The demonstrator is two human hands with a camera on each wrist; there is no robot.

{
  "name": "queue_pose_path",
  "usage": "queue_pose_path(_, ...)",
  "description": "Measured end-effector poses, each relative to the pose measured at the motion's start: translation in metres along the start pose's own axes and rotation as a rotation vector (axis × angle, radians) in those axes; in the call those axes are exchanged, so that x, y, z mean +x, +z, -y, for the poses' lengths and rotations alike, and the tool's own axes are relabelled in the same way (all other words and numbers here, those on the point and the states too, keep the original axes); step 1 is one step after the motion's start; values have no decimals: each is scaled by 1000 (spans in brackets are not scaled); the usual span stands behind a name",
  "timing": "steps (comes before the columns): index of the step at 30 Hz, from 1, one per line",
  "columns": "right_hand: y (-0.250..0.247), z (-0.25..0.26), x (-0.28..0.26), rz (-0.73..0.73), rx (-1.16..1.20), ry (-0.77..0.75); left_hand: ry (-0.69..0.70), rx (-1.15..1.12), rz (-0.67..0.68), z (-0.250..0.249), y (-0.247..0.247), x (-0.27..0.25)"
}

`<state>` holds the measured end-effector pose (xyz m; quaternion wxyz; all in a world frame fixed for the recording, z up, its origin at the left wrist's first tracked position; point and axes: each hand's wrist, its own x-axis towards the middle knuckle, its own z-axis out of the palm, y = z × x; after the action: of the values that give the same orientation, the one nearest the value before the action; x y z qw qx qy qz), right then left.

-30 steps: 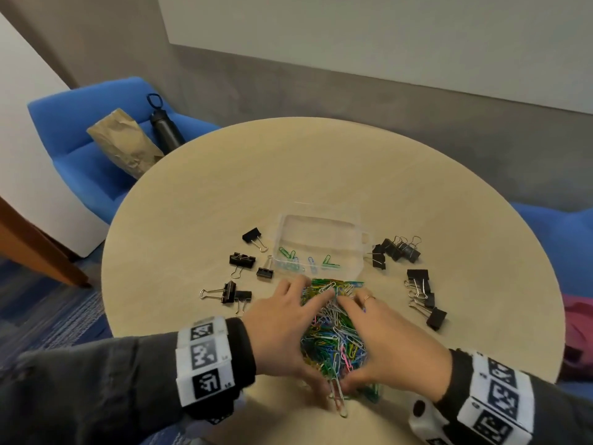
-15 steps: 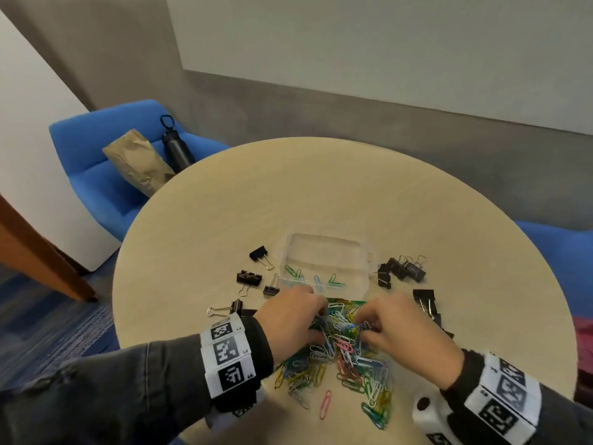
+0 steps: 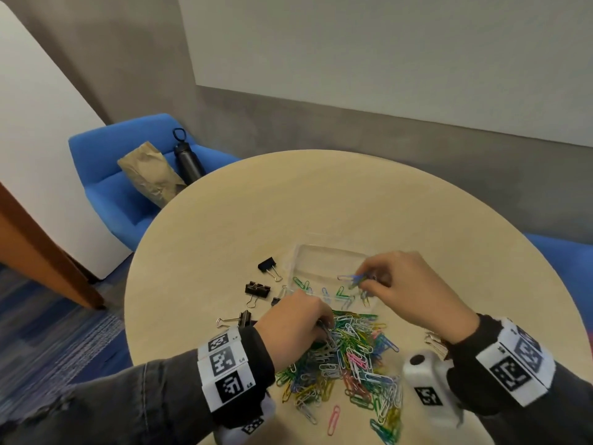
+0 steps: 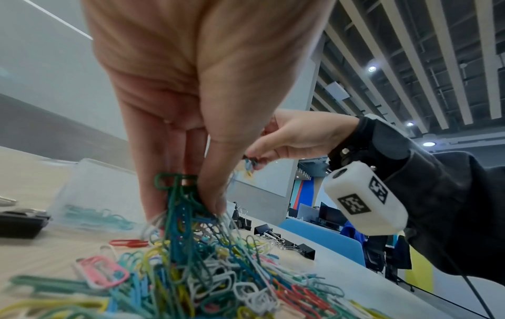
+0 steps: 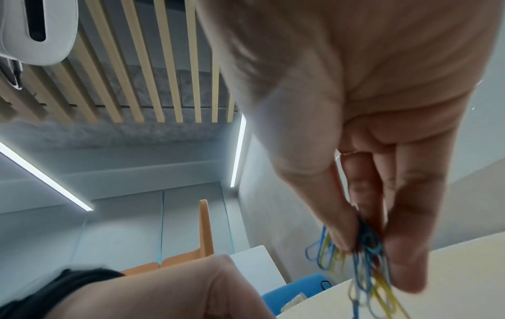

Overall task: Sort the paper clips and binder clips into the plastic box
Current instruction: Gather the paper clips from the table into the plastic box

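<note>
A heap of coloured paper clips lies on the round table near me. Behind it stands the clear plastic box with a few paper clips in its near compartment. My left hand pinches a bunch of paper clips at the heap's far left edge. My right hand holds a small bunch of blue and yellow paper clips above the box. Black binder clips lie left of the box; more lie to the right, mostly hidden by my right arm.
The table's far half is bare wood. A blue armchair at the back left holds a brown paper bag and a black bottle. Another blue seat is at the right.
My right hand lifted a bunch of paper clips out of the heap and carried it forward over the box. My left hand closed on clips at the heap. The heap has spread out.
</note>
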<state>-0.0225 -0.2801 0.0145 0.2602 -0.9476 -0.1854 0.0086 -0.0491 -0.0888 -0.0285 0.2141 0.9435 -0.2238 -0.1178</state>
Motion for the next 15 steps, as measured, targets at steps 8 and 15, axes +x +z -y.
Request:
queue_pose_path(8, 12, -20, 15, 67, 68, 12, 40, -97, -59, 4, -8, -3)
queue_pose_path(15, 5, -29, -10, 164, 41, 4, 98, -232, -175, 7, -39, 16)
